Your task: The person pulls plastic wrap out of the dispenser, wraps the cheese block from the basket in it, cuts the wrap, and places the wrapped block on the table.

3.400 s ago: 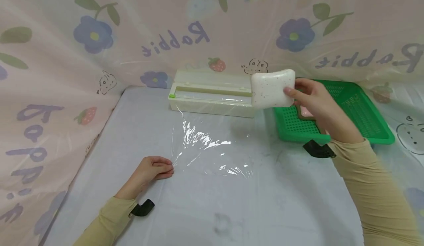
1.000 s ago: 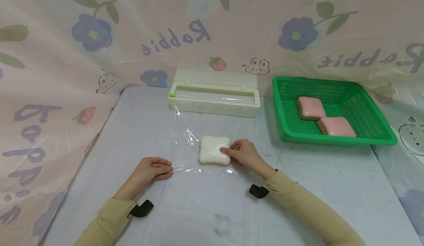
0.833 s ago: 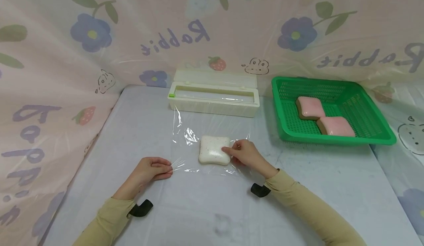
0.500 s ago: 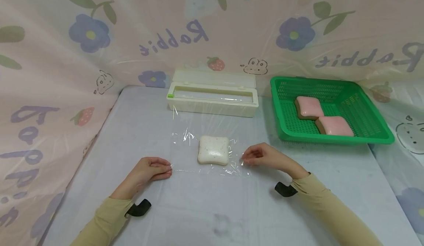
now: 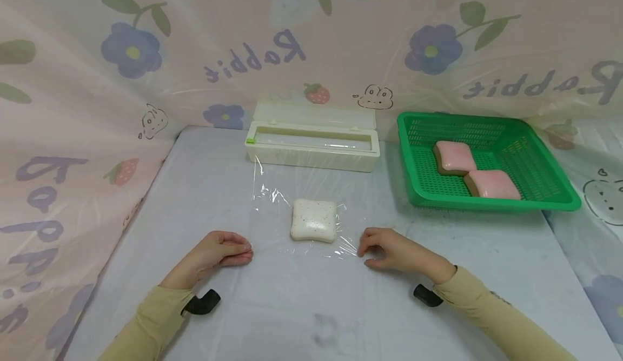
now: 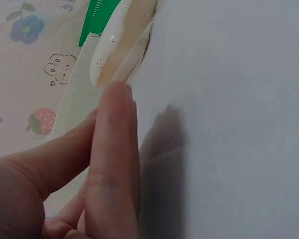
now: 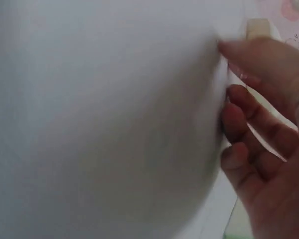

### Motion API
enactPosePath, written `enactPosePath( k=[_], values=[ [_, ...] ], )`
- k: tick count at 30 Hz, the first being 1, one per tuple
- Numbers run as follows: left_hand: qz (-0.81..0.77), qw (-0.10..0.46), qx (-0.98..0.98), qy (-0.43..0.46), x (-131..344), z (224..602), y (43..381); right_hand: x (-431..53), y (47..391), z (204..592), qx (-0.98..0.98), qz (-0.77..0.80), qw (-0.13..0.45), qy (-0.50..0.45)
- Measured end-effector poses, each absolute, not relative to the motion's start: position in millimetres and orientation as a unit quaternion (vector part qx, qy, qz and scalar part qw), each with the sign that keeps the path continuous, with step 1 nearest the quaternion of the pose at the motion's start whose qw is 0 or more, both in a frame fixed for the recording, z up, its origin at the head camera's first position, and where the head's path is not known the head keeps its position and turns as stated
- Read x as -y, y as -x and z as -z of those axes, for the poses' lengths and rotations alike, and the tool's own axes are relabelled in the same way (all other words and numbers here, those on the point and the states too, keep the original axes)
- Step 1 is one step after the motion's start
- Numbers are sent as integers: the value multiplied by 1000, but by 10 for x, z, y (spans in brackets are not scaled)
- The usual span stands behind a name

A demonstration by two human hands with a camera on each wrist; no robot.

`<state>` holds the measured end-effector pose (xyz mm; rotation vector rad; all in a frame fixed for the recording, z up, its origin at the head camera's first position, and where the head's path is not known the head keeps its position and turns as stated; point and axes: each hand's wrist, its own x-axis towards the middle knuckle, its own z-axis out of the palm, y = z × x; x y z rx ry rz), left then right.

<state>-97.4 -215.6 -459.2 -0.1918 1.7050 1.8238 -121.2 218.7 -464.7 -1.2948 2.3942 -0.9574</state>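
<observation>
A white speckled, bread-slice-shaped piece (image 5: 313, 220) lies flat on a sheet of clear cling film (image 5: 272, 218) spread on the table. The film runs out of a cream dispenser box (image 5: 313, 157) behind it. My left hand (image 5: 219, 255) pinches the film's near left corner between thumb and fingers; in the left wrist view, the white piece (image 6: 109, 45) shows past those fingertips. My right hand (image 5: 396, 250) is at the near right corner of the film, its thumb and fingers apart. Whether those fingertips touch the film cannot be made out.
A green mesh basket (image 5: 491, 205) stands at the back right, holding two pink-topped, bread-slice-shaped pieces (image 5: 455, 156). The dispenser's lid (image 5: 316, 113) is raised behind its roll. A printed curtain (image 5: 340, 42) encloses the back and the left side of the white table (image 5: 292, 312).
My right hand brought the white piece from beside the basket onto the film, let go of it, then moved right and nearer to the film's corner. The left hand has stayed at its corner.
</observation>
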Motion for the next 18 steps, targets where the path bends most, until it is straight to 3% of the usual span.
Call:
enactPosePath(
  k=[5,18],
  values=[
    [-702,332,-627,61,2185,4604,1012,-2153,1204,4609,-828,306,90,461],
    [-767,337,-529,131,2228,4551,1070,-2274,1290,4646,-832,389,85,386]
  ],
)
